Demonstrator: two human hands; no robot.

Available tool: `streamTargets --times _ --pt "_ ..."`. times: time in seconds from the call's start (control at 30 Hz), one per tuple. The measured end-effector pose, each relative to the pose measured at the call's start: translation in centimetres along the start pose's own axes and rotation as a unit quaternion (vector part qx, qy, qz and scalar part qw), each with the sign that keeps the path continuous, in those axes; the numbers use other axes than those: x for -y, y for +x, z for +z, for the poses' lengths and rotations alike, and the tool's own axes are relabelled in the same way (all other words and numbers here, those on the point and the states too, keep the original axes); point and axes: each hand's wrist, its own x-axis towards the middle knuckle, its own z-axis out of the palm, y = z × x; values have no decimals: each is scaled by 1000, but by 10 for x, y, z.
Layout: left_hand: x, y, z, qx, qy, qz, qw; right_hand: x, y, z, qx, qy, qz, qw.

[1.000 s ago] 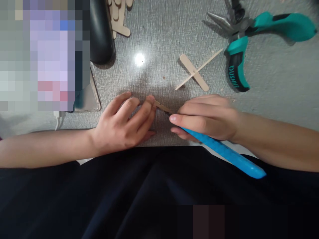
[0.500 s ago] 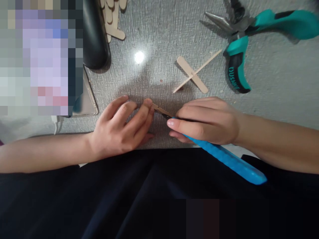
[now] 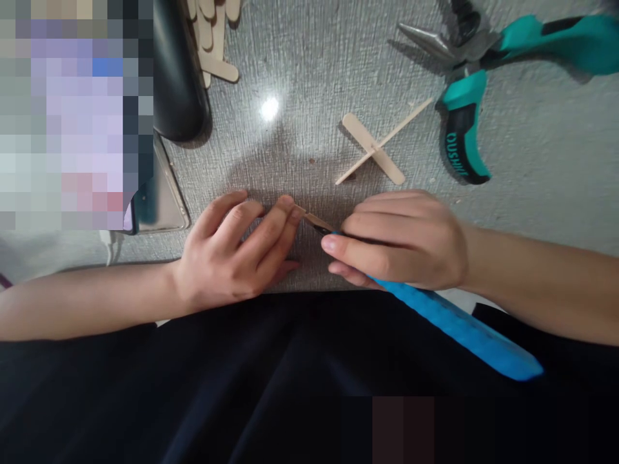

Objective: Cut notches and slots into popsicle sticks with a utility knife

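Observation:
My left hand (image 3: 236,248) presses a small wooden craft stick (image 3: 300,209) to the table between its fingertips. Most of that stick is hidden under the fingers. My right hand (image 3: 403,238) is closed round a blue-handled craft knife (image 3: 459,325), its thumb near the blade end. The dark blade tip (image 3: 319,225) rests on the wood, just right of my left fingertips. Beyond my right hand lies a wide craft stick (image 3: 391,167) with a thin wooden strip (image 3: 411,117) crossed over it.
Pliers (image 3: 464,116) with teal and black handles lie at the far right. Several craft sticks (image 3: 220,67) are piled at the back left, beside a black rounded case (image 3: 181,84). A phone (image 3: 167,206) with a white cable (image 3: 110,245) sits left of my left hand.
The knife's handle end has swung slightly down and to the right, while its tip stays at the stick. My left hand keeps its hold.

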Motion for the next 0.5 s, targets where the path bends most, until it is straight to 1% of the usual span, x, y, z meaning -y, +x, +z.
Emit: streamTargets --times 0.13,0.23,0.3,0.4,0.43,0.5 --pt "0 -1 2 -3 -11 -5 1000 1 3 0 7 15 -5 1000" --pt "0 -3 3 -4 -22 -6 1000 3 4 4 -1 12 9 1000" --pt "0 -3 4 -11 -21 -3 1000 3 5 10 -26 1 6 1000" --pt "0 -2 5 -21 -13 2 1000 2 3 17 -79 -24 -25 996" --pt "0 -2 6 -21 -10 4 1000 1 1 18 -82 -29 -33 996" --pt "0 -1 6 -20 -5 8 1000 0 -2 15 -44 -29 -47 997"
